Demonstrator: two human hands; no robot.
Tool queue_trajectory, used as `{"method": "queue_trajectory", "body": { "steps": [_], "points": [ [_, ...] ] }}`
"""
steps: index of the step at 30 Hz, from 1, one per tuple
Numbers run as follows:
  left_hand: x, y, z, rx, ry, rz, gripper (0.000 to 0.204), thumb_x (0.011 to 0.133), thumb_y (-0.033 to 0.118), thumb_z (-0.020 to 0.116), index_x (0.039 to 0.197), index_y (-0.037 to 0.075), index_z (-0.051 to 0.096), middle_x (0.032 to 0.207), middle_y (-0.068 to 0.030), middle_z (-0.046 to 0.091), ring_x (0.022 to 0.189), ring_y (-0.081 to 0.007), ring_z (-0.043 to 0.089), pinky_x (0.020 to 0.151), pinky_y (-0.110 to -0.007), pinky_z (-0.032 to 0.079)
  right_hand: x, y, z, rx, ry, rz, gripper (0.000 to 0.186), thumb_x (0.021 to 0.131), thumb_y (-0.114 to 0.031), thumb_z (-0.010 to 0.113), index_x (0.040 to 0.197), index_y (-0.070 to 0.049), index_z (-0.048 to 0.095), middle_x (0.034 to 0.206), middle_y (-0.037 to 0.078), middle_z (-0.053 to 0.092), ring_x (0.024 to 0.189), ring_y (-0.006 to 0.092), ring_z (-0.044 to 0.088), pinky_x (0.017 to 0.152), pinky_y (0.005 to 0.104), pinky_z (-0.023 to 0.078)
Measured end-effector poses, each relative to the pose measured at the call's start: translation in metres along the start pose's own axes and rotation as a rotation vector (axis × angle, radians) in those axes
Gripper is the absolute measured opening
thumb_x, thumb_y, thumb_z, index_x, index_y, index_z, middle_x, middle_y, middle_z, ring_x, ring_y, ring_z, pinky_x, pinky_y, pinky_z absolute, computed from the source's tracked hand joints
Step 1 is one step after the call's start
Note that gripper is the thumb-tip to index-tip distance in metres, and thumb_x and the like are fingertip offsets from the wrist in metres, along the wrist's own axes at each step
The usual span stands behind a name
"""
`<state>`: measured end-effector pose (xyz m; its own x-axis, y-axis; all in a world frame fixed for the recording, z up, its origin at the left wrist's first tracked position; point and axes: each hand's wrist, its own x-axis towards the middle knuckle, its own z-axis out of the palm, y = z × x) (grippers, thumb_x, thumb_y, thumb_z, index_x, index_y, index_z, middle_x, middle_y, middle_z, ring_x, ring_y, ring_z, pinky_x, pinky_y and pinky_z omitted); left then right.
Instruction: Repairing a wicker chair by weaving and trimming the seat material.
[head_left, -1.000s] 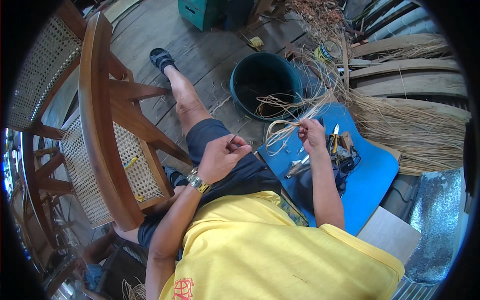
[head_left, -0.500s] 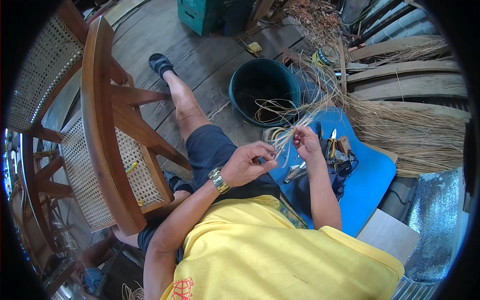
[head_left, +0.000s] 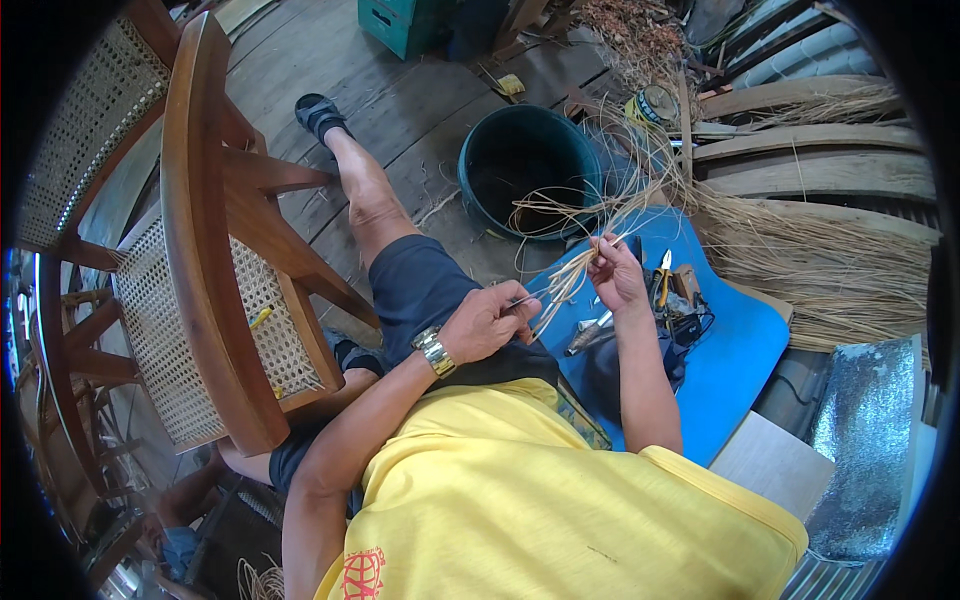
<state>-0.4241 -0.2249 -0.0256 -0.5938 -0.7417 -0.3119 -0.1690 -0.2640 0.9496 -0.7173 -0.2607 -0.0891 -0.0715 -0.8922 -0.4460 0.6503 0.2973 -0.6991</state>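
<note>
Beside a cane-seated armchair (head_left: 200, 250), we see a person's right hand (head_left: 617, 275) clenched on a bundle of pale cane strands (head_left: 567, 283), which fans from that grip, over the edge of a blue table (head_left: 745, 345), toward the left hand (head_left: 484, 325). The left fingers bunch at the strand ends; whether they pinch any, we cannot tell. Yellow-handled pliers (head_left: 663, 277) lie on the table, with a dark teal bucket (head_left: 476, 168) nearby. We note a red globe emblem (head_left: 362, 574) with lettering on the yellow T-shirt (head_left: 560, 490), and a metal-wristband watch (head_left: 433, 352) on the left wrist.
</note>
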Motion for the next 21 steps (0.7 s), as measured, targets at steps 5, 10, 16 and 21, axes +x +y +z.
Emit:
{"method": "queue_trajectory", "body": {
  "steps": [5,10,16,21],
  "points": [
    [-0.002,-0.002,0.001,0.043,-0.043,0.067,0.016,0.098,0.017,0.064,0.101,0.002,0.068,0.081,-0.0021,0.073,0.076,-0.0048,0.063,0.069,-0.023,0.049,0.001,-0.003,0.000,0.013,0.012,-0.009,0.016,0.096,-0.006,0.064,0.108,-0.011,0.057,0.096,0.005,0.069,0.067,0.0075,0.057,0.063,0.0281,0.046],
    [-0.002,-0.005,0.002,0.077,-0.053,0.101,0.014,0.094,0.016,0.069,0.099,0.003,0.072,0.082,-0.0006,0.073,0.073,-0.0044,0.061,0.069,-0.023,0.049,0.002,-0.005,-0.007,0.027,0.012,-0.033,0.016,0.096,-0.006,0.062,0.110,-0.009,0.056,0.097,0.007,0.069,0.066,0.0088,0.058,0.061,0.0284,0.048],
    [0.000,-0.012,0.005,-0.016,-0.030,0.089,0.016,0.095,0.017,0.069,0.097,0.001,0.071,0.079,-0.0003,0.071,0.070,-0.0035,0.060,0.066,-0.022,0.048,0.002,-0.006,-0.011,0.048,-0.005,-0.026,0.017,0.094,-0.005,0.065,0.108,-0.011,0.057,0.097,0.008,0.070,0.067,0.0093,0.058,0.061,0.0285,0.047],
    [-0.011,0.000,0.000,0.221,0.030,0.067,0.019,0.095,0.021,0.068,0.093,0.002,0.069,0.067,-0.0019,0.061,0.062,-0.0057,0.050,0.058,-0.026,0.044,0.011,-0.005,-0.018,-0.009,0.150,-0.044,0.021,0.093,-0.004,0.066,0.107,-0.012,0.053,0.099,0.009,0.070,0.064,0.0099,0.058,0.056,0.0271,0.048]
  ]
}}
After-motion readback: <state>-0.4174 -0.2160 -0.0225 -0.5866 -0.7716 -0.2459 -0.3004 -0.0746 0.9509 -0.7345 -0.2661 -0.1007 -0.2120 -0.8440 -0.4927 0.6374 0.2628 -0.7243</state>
